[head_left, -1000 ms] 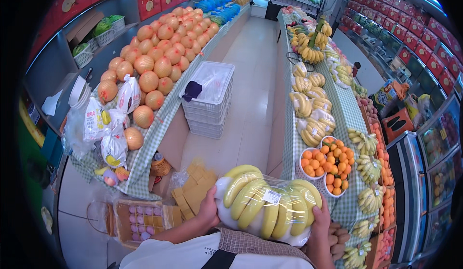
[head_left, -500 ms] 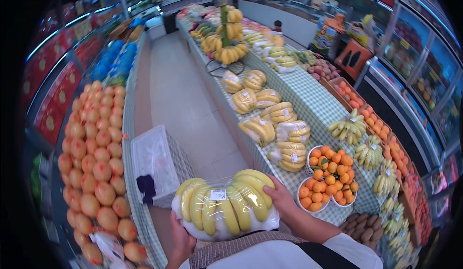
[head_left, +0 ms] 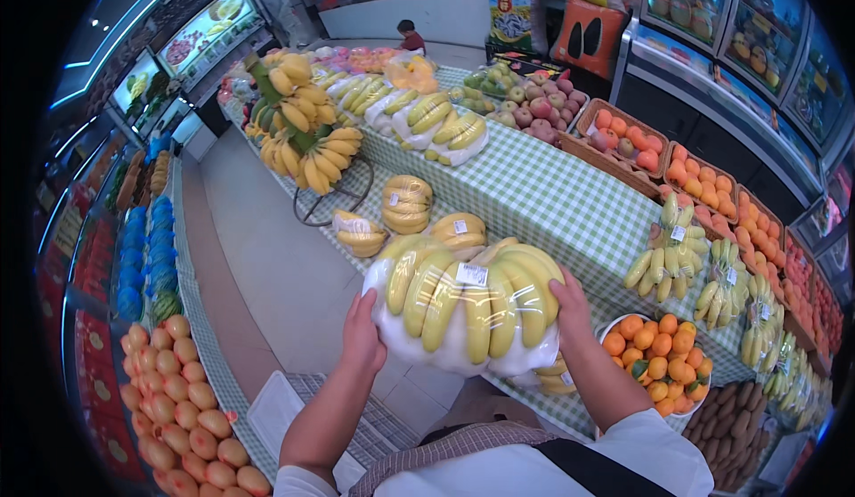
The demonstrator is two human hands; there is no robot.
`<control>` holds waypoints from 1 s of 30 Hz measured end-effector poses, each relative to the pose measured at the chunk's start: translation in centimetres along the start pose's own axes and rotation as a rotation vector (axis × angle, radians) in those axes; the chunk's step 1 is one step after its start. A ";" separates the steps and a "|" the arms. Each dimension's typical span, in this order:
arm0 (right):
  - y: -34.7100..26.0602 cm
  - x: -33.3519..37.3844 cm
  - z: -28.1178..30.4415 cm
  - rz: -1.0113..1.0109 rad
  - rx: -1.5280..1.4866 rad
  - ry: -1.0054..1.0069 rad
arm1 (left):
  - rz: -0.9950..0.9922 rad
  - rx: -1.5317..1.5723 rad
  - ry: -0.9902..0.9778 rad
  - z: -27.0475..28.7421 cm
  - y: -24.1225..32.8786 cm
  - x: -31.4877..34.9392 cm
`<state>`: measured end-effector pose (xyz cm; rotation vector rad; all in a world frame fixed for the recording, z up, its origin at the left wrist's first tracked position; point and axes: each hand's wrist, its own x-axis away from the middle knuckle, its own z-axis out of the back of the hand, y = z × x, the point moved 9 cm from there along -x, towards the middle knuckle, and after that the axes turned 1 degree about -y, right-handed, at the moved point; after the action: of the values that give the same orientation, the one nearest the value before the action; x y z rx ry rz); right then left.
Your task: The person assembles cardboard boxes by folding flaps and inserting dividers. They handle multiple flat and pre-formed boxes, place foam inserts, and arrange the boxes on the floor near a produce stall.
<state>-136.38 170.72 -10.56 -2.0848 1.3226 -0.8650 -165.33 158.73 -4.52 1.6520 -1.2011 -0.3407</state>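
Note:
Between my two hands is a large wrapped pack of yellow bananas (head_left: 427, 297), padded with white foam and covered in clear film with a white label. My left hand (head_left: 363, 332) grips its left end, and my right hand (head_left: 573, 308) grips its right end. The pack is held up in front of me, over the edge of the lower display shelf. Behind it lie more wrapped bananas (head_left: 407, 203) on the green checked cloth, and the pack hides part of that row. A few bananas (head_left: 557, 378) show under its right end.
Right of my hands stands a white basket of oranges (head_left: 663, 363). The upper tier has a green checked cloth (head_left: 534, 185) and bagged banana bunches (head_left: 668, 256). A banana stalk on a stand (head_left: 307, 132) rises at far left. Wrapped round fruit (head_left: 191, 408) and a white crate (head_left: 294, 421) are left.
I have turned right toward the stepped display. Both hands have raised the banana pack and carried it forward, over the shelf edge; both still hold it.

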 end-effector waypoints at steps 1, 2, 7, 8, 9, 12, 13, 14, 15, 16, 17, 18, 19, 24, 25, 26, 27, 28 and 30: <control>-1.3 -2.2 -0.4 0.045 -0.002 0.030 | 0.033 -0.011 -0.026 -1.7 0.6 -3.4; -2.9 -4.5 -0.6 0.097 0.006 0.058 | 0.064 -0.012 -0.057 -3.5 1.0 -6.7; -8.6 -12.9 2.9 0.255 -0.004 0.180 | 0.342 0.053 -0.280 -11.6 -4.4 -22.1; -9.2 -14.3 3.7 0.276 -0.009 0.190 | 0.379 0.055 -0.296 -13.1 -5.4 -24.1; -9.7 -15.5 4.6 0.298 -0.015 0.203 | 0.386 0.033 -0.314 -14.5 -6.2 -26.3; -9.8 -18.2 7.7 0.333 -0.046 0.306 | 0.434 0.007 -0.389 -18.2 -8.5 -31.1; -9.8 -18.9 8.6 0.346 -0.039 0.343 | 0.453 -0.013 -0.376 -18.7 -9.3 -32.3; -9.6 -19.4 9.0 0.360 -0.035 0.354 | 0.469 -0.031 -0.362 -18.8 -10.0 -33.5; -9.3 -20.2 9.4 0.367 -0.008 0.376 | 0.488 -0.049 -0.348 -18.8 -10.7 -34.6; -8.9 -20.8 9.9 0.377 0.017 0.404 | 0.479 -0.087 -0.353 -19.0 -11.1 -35.7; -8.7 -21.3 10.2 0.385 0.042 0.430 | 0.482 -0.094 -0.346 -19.1 -11.6 -36.5; -8.9 -21.8 9.8 0.379 0.078 0.456 | 0.477 -0.106 -0.330 -18.9 -11.6 -37.2; -8.7 -22.5 10.0 0.368 0.079 0.454 | 0.471 -0.118 -0.312 -18.5 -11.6 -37.8; -7.1 -24.9 11.6 0.362 0.255 0.503 | 0.364 -0.178 -0.356 -17.6 -12.3 -39.1; -7.6 -24.5 12.0 0.379 0.353 0.539 | 0.329 -0.201 -0.366 -18.3 -11.9 -38.4; -7.8 -24.5 11.8 0.392 0.447 0.558 | 0.296 -0.224 -0.378 -18.6 -11.8 -37.9; -7.9 -24.6 11.1 0.369 0.587 0.570 | 0.273 -0.182 -0.384 -17.7 -11.8 -38.2; -8.0 -24.6 10.8 0.343 0.729 0.596 | 0.235 -0.204 -0.279 -16.5 -11.7 -38.2; -9.7 -23.9 9.0 0.597 1.162 0.675 | 0.122 -0.310 -0.411 -16.8 -11.0 -37.7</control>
<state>-131.64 197.25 -15.28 -0.4806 1.1478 -1.5753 -165.06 199.18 -18.26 1.2679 -1.4591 -0.7764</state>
